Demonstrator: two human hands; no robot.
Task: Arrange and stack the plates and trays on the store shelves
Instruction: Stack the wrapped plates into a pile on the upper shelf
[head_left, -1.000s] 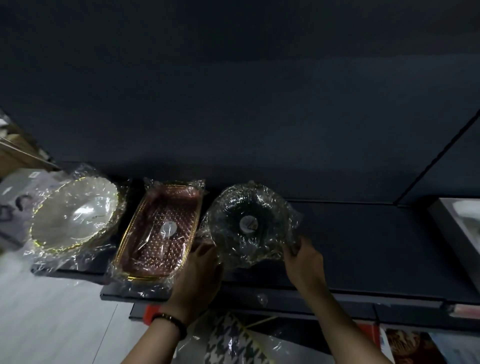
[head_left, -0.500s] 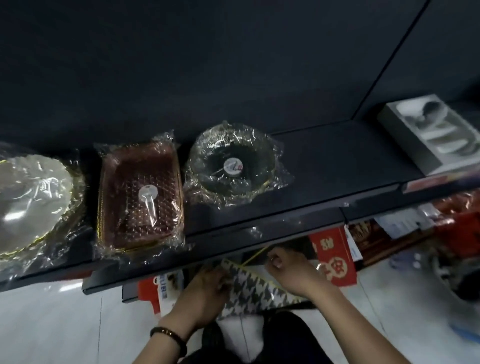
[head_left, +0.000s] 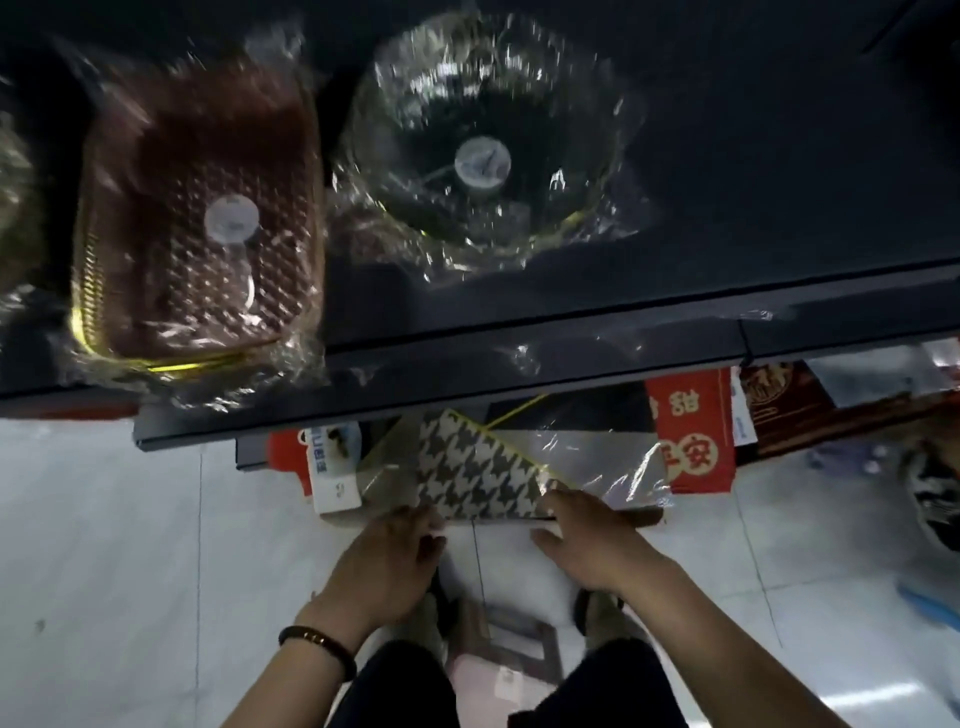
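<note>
**Both hands on the checked tray below the shelf**

My left hand (head_left: 387, 561) and right hand (head_left: 587, 540) were down at the checked tray (head_left: 478, 467), a black-and-white patterned one with a yellow rim, wrapped in clear plastic. It lay lower than the dark shelf (head_left: 779, 182), partly tucked under the shelf's front edge, with its near side sticking out toward me.

My left hand was at the tray's near left corner with the fingers curled. I could not tell whether they gripped the edge or only touched it. My right hand lay at the near right side, fingers spread and fairly straight on the plastic wrap, thumb held apart from them. A dark bracelet (head_left: 317, 642) sat on my left wrist.

Up on the shelf, a brown tray (head_left: 197, 218) with a gold rim stood at the left, and a clear round plate (head_left: 483, 140) lay just beside it to the right. Both were wrapped in crinkled plastic, each with a round sticker in the middle. The view there was blurred.

A red packet (head_left: 691, 431) stood to the right of the checked tray. Pale floor tiles (head_left: 104, 519) showed under my arms.
</note>
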